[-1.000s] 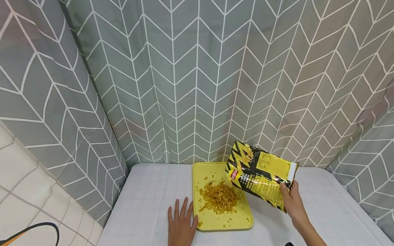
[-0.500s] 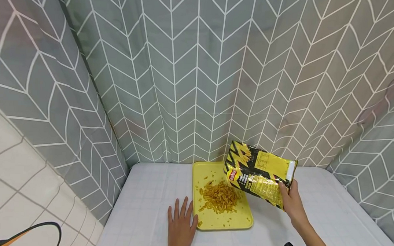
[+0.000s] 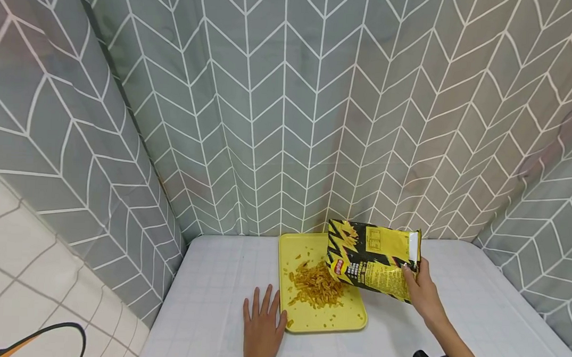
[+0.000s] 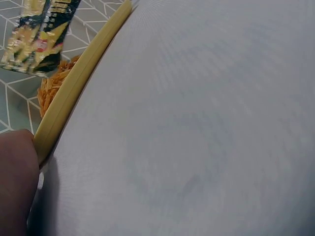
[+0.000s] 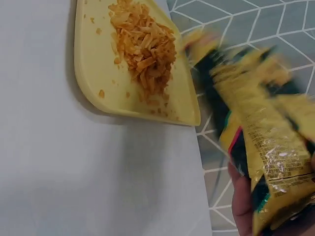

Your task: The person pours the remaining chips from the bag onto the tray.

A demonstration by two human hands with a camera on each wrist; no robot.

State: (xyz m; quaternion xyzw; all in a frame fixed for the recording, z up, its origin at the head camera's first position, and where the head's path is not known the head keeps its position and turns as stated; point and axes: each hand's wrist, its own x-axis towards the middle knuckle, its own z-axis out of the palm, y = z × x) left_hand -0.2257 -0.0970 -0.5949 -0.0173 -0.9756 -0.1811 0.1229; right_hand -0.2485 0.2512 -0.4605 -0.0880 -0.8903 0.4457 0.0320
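My right hand (image 3: 424,292) grips one end of a yellow and black snack bag (image 3: 371,257), thumb on the printed face. The bag's other end hangs over the right part of a yellow tray (image 3: 327,323). A heap of orange-brown snack sticks (image 3: 317,286) lies on the tray, with crumbs scattered about it. The left hand (image 3: 262,329) lies flat on the table with fingers spread, its thumb against the tray's left edge. In the right wrist view the bag (image 5: 266,137) is blurred, and part of the right hand is hidden behind it.
A white cloth covers the table (image 3: 209,292). Behind it hangs a grey curtain (image 3: 269,119) with white chevron lines. White tiles (image 3: 32,274) and a dark looped cord (image 3: 68,326) are at the lower left.
The bag has tilted to lie more level, its far left end dropping lower over the tray. My left hand stays in place and the snack heap looks the same.
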